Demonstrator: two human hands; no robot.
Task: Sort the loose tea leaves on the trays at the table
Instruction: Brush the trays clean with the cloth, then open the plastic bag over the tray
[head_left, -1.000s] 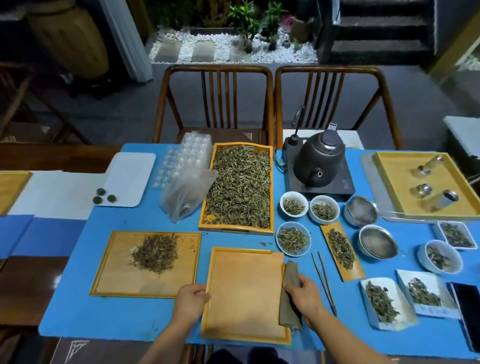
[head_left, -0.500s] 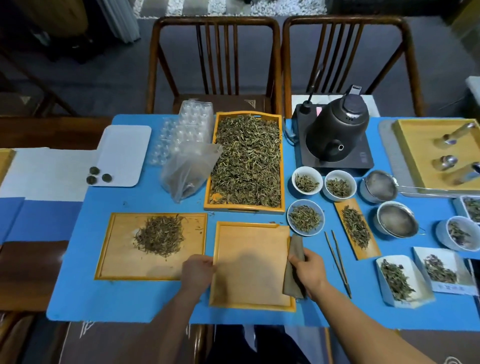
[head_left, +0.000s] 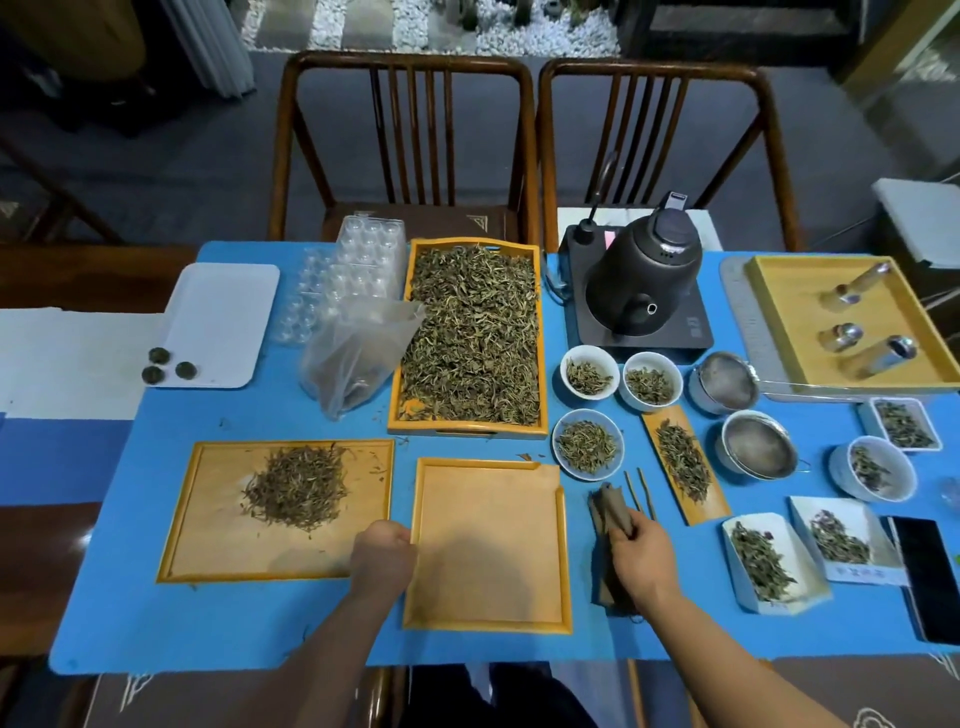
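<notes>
The left hand (head_left: 383, 553) curls its grip on the left rim of the bare bamboo tray (head_left: 488, 545); the right hand (head_left: 641, 558) grips a folded brown cloth (head_left: 610, 519) just right of it on the worktop (head_left: 130, 613). Loose tea leaves (head_left: 298, 488) lie heaped on the neighbouring tray (head_left: 208, 519)

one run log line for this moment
left hand: grips bare tray edge | right hand: holds folded cloth beside tray | leaf pile: on left tray
</notes>
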